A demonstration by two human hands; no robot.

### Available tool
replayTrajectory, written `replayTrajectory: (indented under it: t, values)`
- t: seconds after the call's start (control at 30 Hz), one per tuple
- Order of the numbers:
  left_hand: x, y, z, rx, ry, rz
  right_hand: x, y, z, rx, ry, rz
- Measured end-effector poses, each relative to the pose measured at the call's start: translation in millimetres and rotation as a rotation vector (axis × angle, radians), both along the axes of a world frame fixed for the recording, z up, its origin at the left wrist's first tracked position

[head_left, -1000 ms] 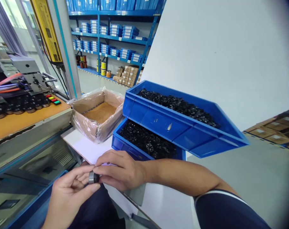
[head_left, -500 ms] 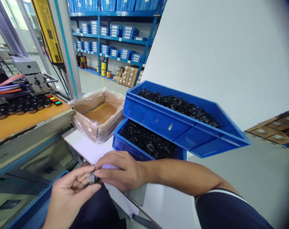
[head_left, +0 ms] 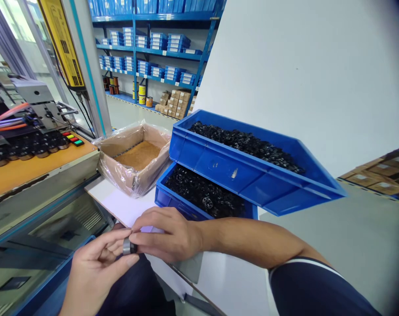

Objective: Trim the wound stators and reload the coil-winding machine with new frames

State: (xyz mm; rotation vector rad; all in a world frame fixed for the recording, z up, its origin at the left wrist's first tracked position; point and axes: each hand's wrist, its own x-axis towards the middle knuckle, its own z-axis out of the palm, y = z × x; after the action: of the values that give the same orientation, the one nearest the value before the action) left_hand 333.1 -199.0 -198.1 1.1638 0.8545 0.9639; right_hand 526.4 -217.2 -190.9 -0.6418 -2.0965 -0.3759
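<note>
Between my two hands is a small grey metal ring with a black part at its right end (head_left: pixel 127 246). My left hand (head_left: pixel 96 267) pinches the ring from the left, with fingers above and thumb below. From the right, my right hand (head_left: pixel 169 235) closes its fingers on the black end. Its fingertips partly cover the piece. Beyond my right hand, a lower blue bin (head_left: pixel 166 198) holds many small black parts. A larger blue bin (head_left: pixel 219 171), also filled with black parts, sits tilted above it.
A cardboard box lined with clear plastic (head_left: pixel 133 182) stands on the white table (head_left: pixel 114 199). To the left, a machine with an orange top (head_left: pixel 54 159) carries rows of black parts and coloured buttons (head_left: pixel 74 139). Blue shelving (head_left: pixel 166 53) stands behind.
Both hands keep their hold on the ring and black part, almost unmoved. The view has shifted slightly, so the background sits a little further left.
</note>
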Motion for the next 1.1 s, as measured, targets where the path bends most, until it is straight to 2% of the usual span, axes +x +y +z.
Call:
replayTrajectory:
  t: [0.17, 0.37, 0.5, 0.6, 0.67, 0.73, 0.87, 0.97, 1.03, 1.1]
  values:
    - [-2, 2, -3.4, -0.010, -0.016, -0.021, 2, 0, 0.4, 0.029, -0.022, -0.023]
    - [-11, 18, -19.3, 0.096, 0.000, -0.195, 2, 0, 3.0, 0.128, -0.099, -0.015]
    - [-3, 12, -29.3, 0.062, -0.078, -0.113, 0, 1, 2.5, 0.162, -0.123, -0.036]
    - [6, 4, -33.6, 0.069, -0.162, -0.004, -1, 0, 2.9, 0.169, -0.122, -0.086]
    - [6, 2, -33.6, 0.177, -0.145, 0.061, -1, -1, 4.7, 0.139, -0.107, -0.077]
    - [3, 4, -31.1, 0.372, -0.042, 0.096, -1, -3, 6.8, 0.072, -0.057, -0.040]
    - [-10, 10, -25.6, 0.838, 0.127, 0.048, -11, -11, 5.6, -0.100, 0.066, 0.036]
    - [-15, 13, -25.4, 0.996, 0.141, 0.007, -14, -15, 7.2, -0.233, 0.055, 0.074]
    - [-19, 15, -25.1, 1.025, 0.169, 0.017, 0, -10, 21.2, -0.261, -0.038, 0.055]
    - [-25, 17, -22.4, 1.019, 0.214, 0.029, 34, 2, 49.6, -0.226, -0.136, -0.090]
